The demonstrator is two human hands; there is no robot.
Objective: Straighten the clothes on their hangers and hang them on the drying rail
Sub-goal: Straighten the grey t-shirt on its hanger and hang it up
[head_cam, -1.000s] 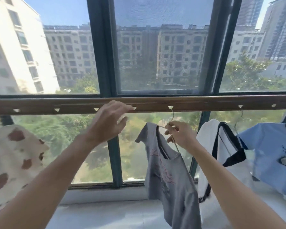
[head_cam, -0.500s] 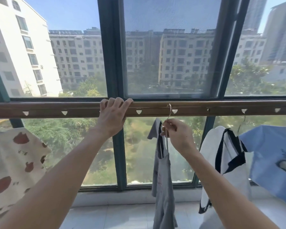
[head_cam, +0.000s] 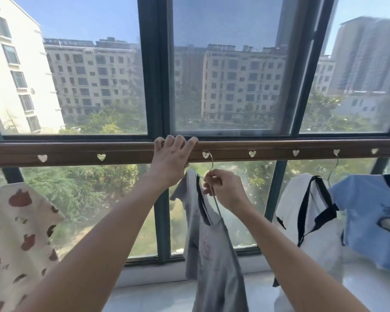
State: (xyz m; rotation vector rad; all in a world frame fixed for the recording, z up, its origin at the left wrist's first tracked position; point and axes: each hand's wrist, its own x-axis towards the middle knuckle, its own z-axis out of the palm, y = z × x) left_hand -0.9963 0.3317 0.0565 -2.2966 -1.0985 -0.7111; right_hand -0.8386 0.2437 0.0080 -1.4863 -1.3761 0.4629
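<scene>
A balcony window with a dark green frame [head_cam: 154,91] fills the far side, and beyond its glass stand pale apartment blocks and green trees, a little hazy through the middle screen panel. Below, near the person, a pale tiled floor [head_cam: 149,296] shows.

Nearest, two bare forearms reach up from the bottom edge; the elbows are cut off. At the near left a cream garment with brown spots [head_cam: 18,239] is cut by the left edge, and its hanger is not visible. In the middle hangs the grey T-shirt [head_cam: 209,244], turned almost sideways, so its print is hard to make out and its lower hem leaves the picture. The right hand [head_cam: 225,190] pinches the neck of the wire hanger [head_cam: 212,174] just above the shirt collar, fingers curled round the wire. The hook passes through a heart-shaped hole [head_cam: 205,154] in the rail.

To the right a white top with black trim [head_cam: 311,212] and a blue T-shirt [head_cam: 369,221] hang close together; the blue one is cut by the right edge and its picture is unclear.

Farther, the brown drying rail [head_cam: 77,152] runs from left to right. The left hand [head_cam: 171,158] grasps it, fingers curled over its top, just left of the hook.
</scene>
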